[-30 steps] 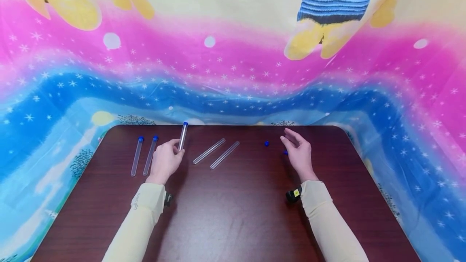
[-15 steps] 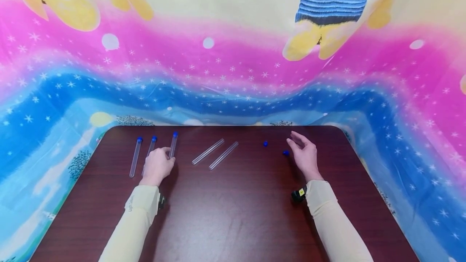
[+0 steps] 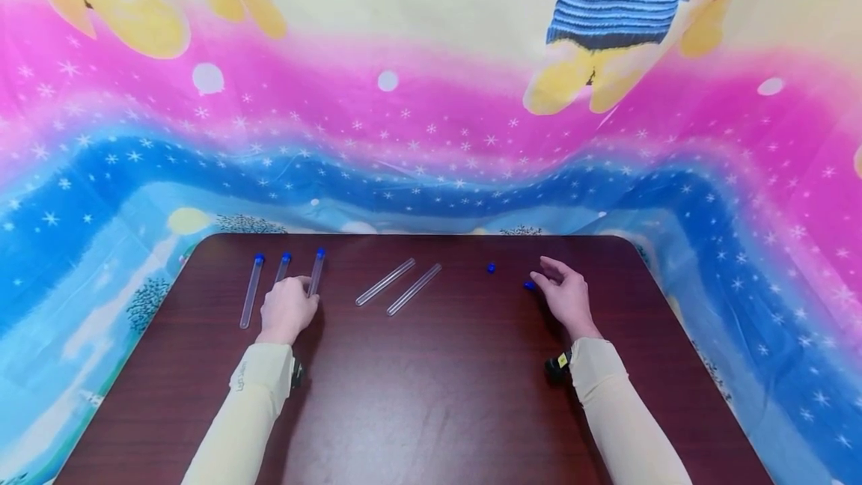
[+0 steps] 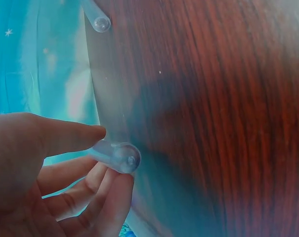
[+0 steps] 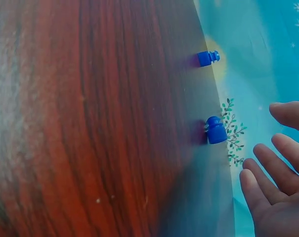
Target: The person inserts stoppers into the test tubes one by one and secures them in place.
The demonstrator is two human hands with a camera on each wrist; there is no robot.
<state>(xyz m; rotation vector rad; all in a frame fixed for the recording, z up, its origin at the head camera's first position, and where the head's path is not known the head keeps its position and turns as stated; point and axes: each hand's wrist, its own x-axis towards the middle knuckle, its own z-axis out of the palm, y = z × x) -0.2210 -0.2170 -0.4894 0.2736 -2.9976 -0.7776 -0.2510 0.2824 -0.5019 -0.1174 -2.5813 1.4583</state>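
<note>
A: Starting from the left. What lies left of the held tube (image 3: 316, 272)?

B: Two more blue-capped ones. Left tube (image 3: 252, 290), seen whole. Middle tube (image 3: 281, 269), between that and the held tube, lower part hidden by the hand.

A: Left hand (image 3: 288, 310)?

B: At the lower part of the held tube, fingertips pinching it from either side. Left wrist view: rounded end pokes out between them. Its blue cap (image 3: 320, 253) points away from the person. Whether the tube touches wood, cannot tell.

A: And right of the held tube?

B: First uncapped tube (image 3: 385, 282), then second uncapped tube (image 3: 414, 290), roughly parallel, apart, far ends slanting right. Farther right, first loose cap (image 3: 491, 268); then second loose cap (image 3: 530, 286).

A: Right hand (image 3: 567, 298)?

B: Farthest right of the held tube, just beside the second loose cap. Fingers loosely bent and parted; right wrist view shows a gap between them and that cap.

A: Edges, room?

B: Table (image 3: 417, 380): left edge past the left tube; far edge close beyond the held tube, patterned backdrop (image 3: 431, 163) behind; right edge past the right hand. A strip of wood separates the held tube from the first uncapped tube. Widest stretch lies nearer the person than the held tube, and to its right.
</note>
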